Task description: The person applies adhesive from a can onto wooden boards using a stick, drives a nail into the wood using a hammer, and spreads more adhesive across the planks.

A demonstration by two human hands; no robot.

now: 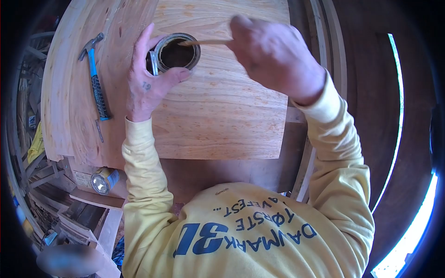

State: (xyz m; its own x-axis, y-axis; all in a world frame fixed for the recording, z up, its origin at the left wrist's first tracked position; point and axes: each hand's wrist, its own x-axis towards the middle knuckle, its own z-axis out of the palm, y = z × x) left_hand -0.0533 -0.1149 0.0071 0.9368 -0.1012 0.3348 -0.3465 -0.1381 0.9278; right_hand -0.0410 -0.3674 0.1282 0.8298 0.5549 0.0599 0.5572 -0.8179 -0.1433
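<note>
My left hand (150, 76) is wrapped around the side of an open round can (197, 55), thumb and fingers spread along its wall. Dark brown contents show inside the can, and its rim is smeared. A thin wooden stick (208, 42) is gripped in my right hand (278, 58), which is slightly blurred. The stick's far end reaches over the rim into the mouth of the can. Both hands are above a pale wooden panel (222, 120). How deep the stick goes into the contents I cannot tell.
A claw hammer (95, 76) with a blue and black handle lies left on the boards, with a thin metal punch-like piece (99, 131) below it. Another can (105, 180) lies near the lower left edge. Wood scraps (44, 185) crowd the far left; long timbers (336, 41) run at right.
</note>
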